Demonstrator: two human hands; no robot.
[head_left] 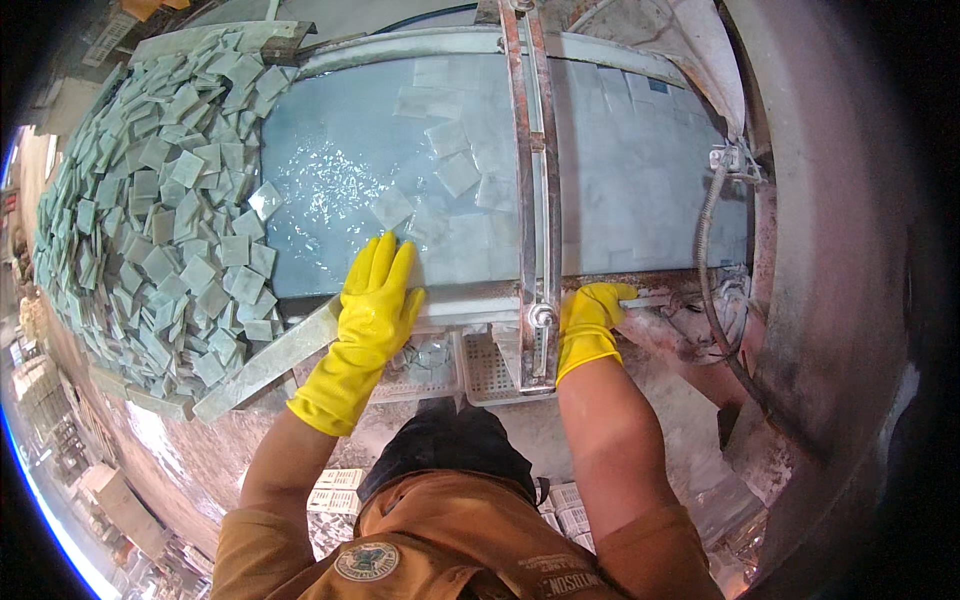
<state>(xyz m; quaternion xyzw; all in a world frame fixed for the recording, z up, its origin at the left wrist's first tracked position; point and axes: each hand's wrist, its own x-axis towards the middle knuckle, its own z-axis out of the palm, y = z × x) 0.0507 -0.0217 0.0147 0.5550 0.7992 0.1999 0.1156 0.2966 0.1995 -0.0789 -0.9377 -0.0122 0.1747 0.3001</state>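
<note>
My left hand, in a yellow rubber glove, reaches over the near edge of a wet blue-grey bed. Its fingers are stretched out, with the tips beside a square pale tile; whether they touch it I cannot tell. More square tiles lie in the water film beyond, and rows of tiles cover the bed's right part. My right hand, gloved alike, is bent over the metal rail at the near side, just right of an upright-looking crossbar. One finger points right; the others are partly hidden.
A big heap of loose pale green tiles stands at the left, behind a slanted board. A rusty metal crossbar spans the bed. A hose hangs at the right. Below the rail sits a white perforated basket.
</note>
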